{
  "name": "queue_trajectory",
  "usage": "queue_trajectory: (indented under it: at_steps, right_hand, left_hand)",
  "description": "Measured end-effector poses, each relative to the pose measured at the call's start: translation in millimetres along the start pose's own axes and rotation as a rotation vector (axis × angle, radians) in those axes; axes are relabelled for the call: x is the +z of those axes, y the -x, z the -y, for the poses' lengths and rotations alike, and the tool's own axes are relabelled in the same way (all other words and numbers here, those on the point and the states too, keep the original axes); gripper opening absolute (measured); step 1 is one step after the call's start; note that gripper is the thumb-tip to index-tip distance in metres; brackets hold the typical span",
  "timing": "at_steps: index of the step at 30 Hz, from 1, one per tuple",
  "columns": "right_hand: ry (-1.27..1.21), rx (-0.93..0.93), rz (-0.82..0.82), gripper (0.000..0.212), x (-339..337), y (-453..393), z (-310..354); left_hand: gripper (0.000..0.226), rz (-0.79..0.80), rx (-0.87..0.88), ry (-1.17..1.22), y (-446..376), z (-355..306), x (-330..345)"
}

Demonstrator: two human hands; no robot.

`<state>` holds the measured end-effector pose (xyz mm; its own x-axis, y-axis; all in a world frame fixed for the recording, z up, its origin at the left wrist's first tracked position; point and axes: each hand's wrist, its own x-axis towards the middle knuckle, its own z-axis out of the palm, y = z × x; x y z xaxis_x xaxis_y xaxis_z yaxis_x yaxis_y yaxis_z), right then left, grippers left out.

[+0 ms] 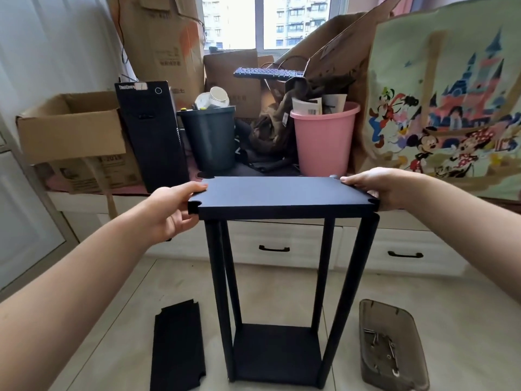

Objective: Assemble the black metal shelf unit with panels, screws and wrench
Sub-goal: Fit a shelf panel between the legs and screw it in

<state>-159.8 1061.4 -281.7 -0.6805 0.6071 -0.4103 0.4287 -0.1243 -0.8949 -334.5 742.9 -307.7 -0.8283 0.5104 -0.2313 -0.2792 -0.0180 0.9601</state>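
Observation:
A black shelf frame stands on the tiled floor: a bottom panel [277, 352] with several upright black poles [348, 292] rising from its corners. A second black panel [277, 193] with notched corners lies level over the pole tops. My left hand [174, 211] grips its left edge, thumb on top and fingers underneath. My right hand [379, 187] holds the right edge the same way. A third black panel [177, 345] lies flat on the floor to the left. A grey tray [392, 342] on the right holds several screws [377, 344].
A low white cabinet with black drawer handles [274, 248] stands behind the frame. On it sit cardboard boxes [70, 128], a black computer tower [153, 134], a dark bin [210, 136], a pink bucket [324, 139], a keyboard [269, 73] and a cartoon-printed bag [448, 108].

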Motion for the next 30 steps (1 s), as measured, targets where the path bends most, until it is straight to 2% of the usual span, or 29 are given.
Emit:
queue_trajectory:
  at_steps: [11, 15, 18, 24, 30]
  right_hand:
    - [0.031, 0.012, -0.008, 0.015, -1, -20, -2]
    - [0.045, 0.032, -0.007, 0.01, 0, -26, -3]
    - [0.079, 0.042, -0.012, 0.023, -2, -28, -3]
    - [0.074, 0.062, 0.004, 0.028, -8, -30, -2]
    - [0.039, 0.036, 0.005, 0.031, -11, -33, -3]
  left_hand:
    - [0.011, -0.003, -0.035, 0.002, -7, 10, 0]
    - [0.013, -0.005, -0.039, 0.012, -7, 10, 2]
    - [0.015, -0.004, -0.03, 0.001, -8, 10, 5]
    - [0.029, -0.036, 0.045, -0.053, -11, 5, 13]
    - [0.027, -0.005, 0.036, -0.084, -16, 8, 20]
